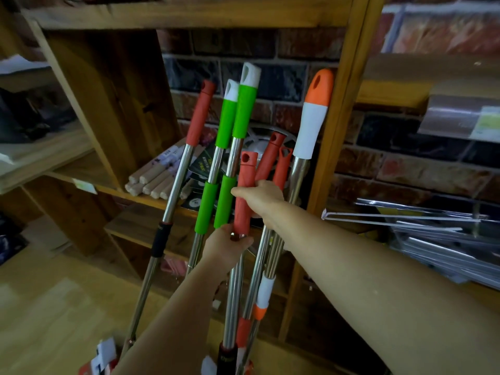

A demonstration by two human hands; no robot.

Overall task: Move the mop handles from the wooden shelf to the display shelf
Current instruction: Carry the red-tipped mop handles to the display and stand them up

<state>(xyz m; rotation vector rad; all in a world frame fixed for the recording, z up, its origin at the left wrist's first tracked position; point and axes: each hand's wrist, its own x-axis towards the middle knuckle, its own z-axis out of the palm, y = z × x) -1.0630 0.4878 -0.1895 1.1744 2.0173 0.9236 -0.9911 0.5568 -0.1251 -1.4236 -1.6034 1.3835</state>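
Several steel mop handles lean upright against the wooden shelf (pixel 140 212). Two have green grips with white caps (pixel 244 115), one at the left has a red grip (pixel 200 115), one at the right has a white and orange grip (pixel 311 125). My left hand (pixel 226 246) grips the steel pole just under a red-gripped handle (pixel 243 196). My right hand (pixel 261 197) curls round that same red grip and the red grips behind it (pixel 273 158). The display shelf is not in view.
Wooden dowels (pixel 154 180) and dark packets lie on the shelf board behind the handles. A brick-pattern wall backs the shelf. Metal rods and shiny packets (pixel 438 234) are stacked at the right. Light wooden floor lies at the lower left.
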